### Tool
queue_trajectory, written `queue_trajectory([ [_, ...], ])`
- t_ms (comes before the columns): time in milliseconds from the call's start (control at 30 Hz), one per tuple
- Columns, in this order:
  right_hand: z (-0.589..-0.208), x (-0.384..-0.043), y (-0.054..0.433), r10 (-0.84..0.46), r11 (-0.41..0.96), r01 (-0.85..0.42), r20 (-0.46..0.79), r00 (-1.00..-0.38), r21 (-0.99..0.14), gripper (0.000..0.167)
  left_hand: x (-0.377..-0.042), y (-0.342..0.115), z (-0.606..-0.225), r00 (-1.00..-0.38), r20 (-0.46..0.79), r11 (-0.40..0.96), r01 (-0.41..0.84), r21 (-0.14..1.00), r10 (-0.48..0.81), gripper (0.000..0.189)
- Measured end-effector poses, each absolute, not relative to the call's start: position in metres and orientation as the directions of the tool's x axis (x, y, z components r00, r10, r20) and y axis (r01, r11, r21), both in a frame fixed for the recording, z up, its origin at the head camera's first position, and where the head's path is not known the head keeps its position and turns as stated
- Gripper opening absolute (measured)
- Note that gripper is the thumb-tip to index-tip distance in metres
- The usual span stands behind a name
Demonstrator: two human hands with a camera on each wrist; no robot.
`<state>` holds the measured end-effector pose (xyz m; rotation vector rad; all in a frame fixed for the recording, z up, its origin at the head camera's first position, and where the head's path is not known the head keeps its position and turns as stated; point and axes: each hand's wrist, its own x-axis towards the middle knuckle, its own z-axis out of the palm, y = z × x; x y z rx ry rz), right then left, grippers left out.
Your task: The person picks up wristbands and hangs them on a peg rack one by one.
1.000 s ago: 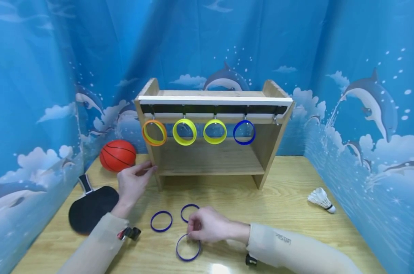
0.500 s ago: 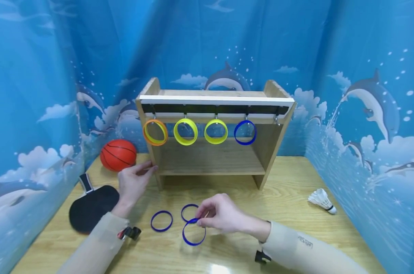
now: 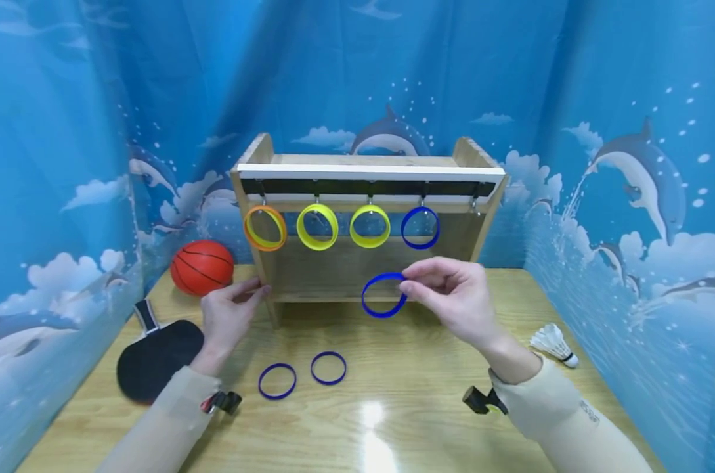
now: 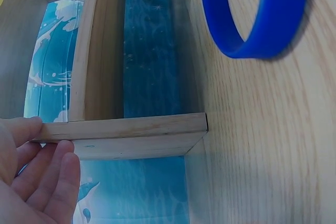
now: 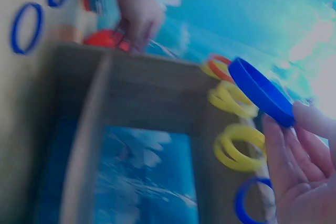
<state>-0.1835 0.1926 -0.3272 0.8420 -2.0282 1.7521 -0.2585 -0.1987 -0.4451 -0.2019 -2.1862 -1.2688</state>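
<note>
My right hand pinches a blue wristband by its right edge, between thumb and fingers, in front of the wooden shelf. In the right wrist view this held wristband is tilted. My left hand grips the shelf's left side panel, thumb on one face and fingers on the other. From hooks on the shelf's black rail hang an orange-and-yellow wristband pair, yellow wristbands and a blue wristband. Two more blue wristbands, one left and one right, lie on the table.
At the rail's right end is a metal hook. Left on the table are a red basketball and a black table tennis paddle. A shuttlecock lies at the right. Blue dolphin-print curtains surround the table.
My right hand has lifted the blue wristband off the table and carried it up and right, towards the shelf front. The left hand has stayed on the side panel.
</note>
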Motion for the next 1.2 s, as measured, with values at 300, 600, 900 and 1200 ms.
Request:
queue_trajectory([
  [300, -0.305, -0.206, 0.202, 0.228, -0.158, -0.673, 0.636, -0.737, -0.723, 0.017, -0.258, -0.2, -0.446, -0.806, 0.568, 0.531, 0.413, 0.74, -0.166, 0.019],
  [600, -0.313, -0.227, 0.194, 0.442, -0.269, -0.679, 0.538, -0.717, -0.683, 0.012, -0.26, -0.2, -0.447, -0.802, 0.577, 0.548, 0.417, 0.725, -0.154, 0.019],
  [900, -0.322, -0.234, 0.196, 0.452, -0.249, -0.644, 0.501, -0.737, -0.723, 0.01, -0.261, -0.2, -0.447, -0.786, 0.597, 0.537, 0.437, 0.722, -0.162, 0.019],
  [1200, -0.333, -0.238, 0.197, 0.413, -0.229, -0.601, 0.483, -0.772, -0.766, 0.021, -0.263, -0.199, -0.449, -0.762, 0.626, 0.566, 0.448, 0.692, -0.162, 0.019],
])
